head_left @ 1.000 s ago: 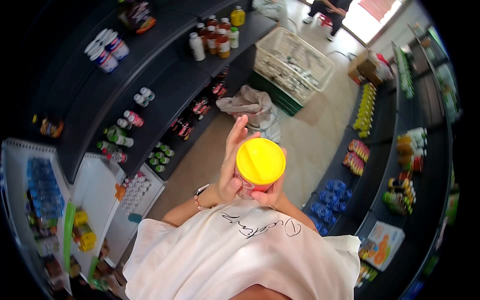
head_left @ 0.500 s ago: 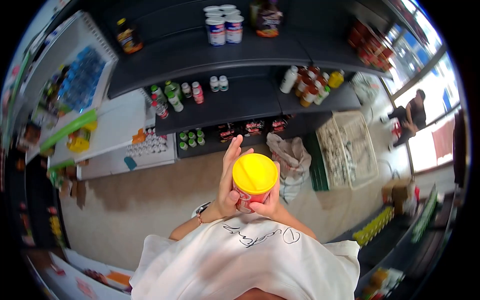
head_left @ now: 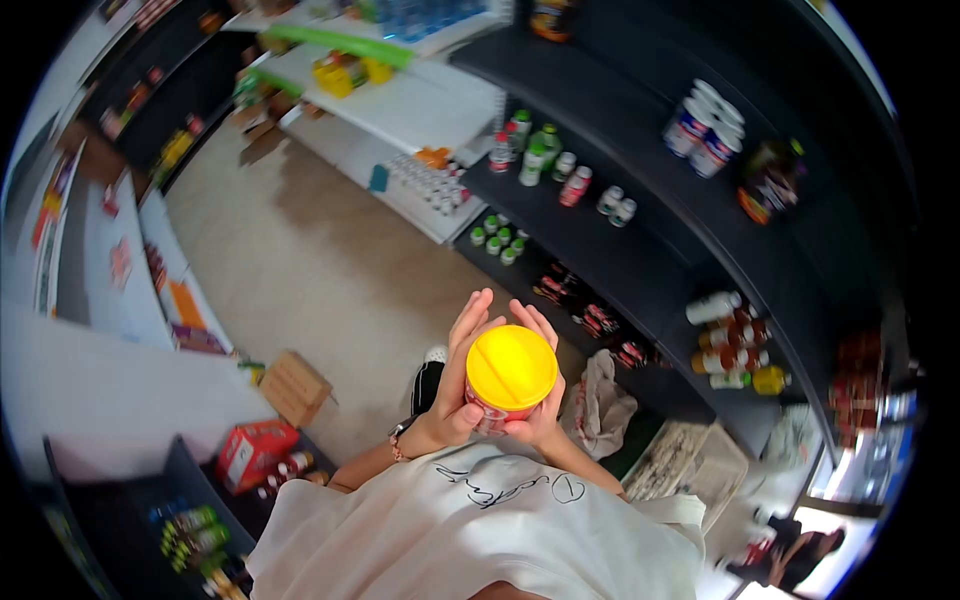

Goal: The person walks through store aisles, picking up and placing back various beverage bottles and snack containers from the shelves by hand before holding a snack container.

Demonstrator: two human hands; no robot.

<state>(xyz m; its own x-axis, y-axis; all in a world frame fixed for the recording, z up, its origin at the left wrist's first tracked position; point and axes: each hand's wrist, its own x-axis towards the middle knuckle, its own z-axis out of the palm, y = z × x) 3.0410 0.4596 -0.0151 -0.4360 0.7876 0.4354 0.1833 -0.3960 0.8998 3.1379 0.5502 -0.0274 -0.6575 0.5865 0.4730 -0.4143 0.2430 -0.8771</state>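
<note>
A red tub with a yellow lid (head_left: 512,368) stands upright between my two hands, in front of my chest. My left hand (head_left: 453,402) presses on its left side, thumb low on the front and fingers reaching up past the lid. On the opposite side my right hand (head_left: 545,412) cups the tub, its thumb near the lower front and its fingertips showing behind the lid. The label is mostly covered by the lid and my thumbs. Both hands are closed around the tub.
Dark shelves (head_left: 640,270) with bottles and cans run along the right. White shelves (head_left: 410,110) stand at the back. A cardboard box (head_left: 295,388) lies on the floor at left. A sack (head_left: 600,405), a crate (head_left: 722,470) and a seated person (head_left: 795,555) are at right.
My view and body have turned left, so the shelves have swung to the right and the left-hand aisle shows. The tub stays gripped between both hands.
</note>
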